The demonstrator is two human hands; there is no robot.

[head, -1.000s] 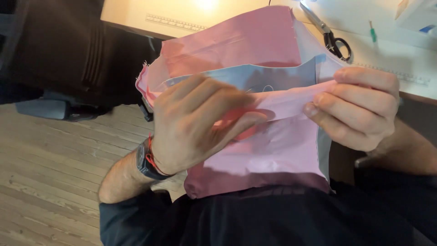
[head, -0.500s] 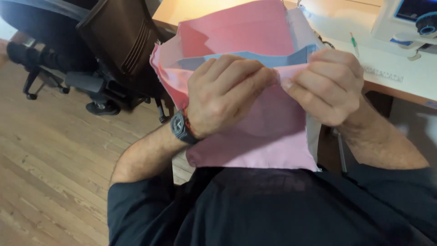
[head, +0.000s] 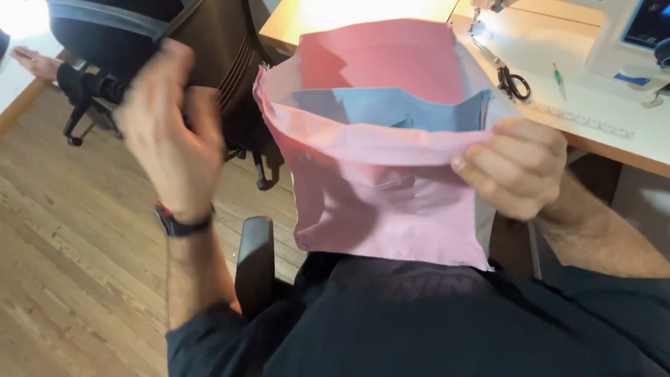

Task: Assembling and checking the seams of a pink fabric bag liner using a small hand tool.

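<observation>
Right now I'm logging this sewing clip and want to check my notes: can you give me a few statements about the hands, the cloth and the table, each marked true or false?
1. The right hand grips the pink fabric piece at its folded upper edge. True.
2. The left hand also holds the fabric. False: it is lifted clear to the side, touching nothing.
3. Blue fabric shows inside the pink piece. True.
4. The scissors lie on the floor. False: they lie on the table.
5. The left wrist carries a watch. True.
</observation>
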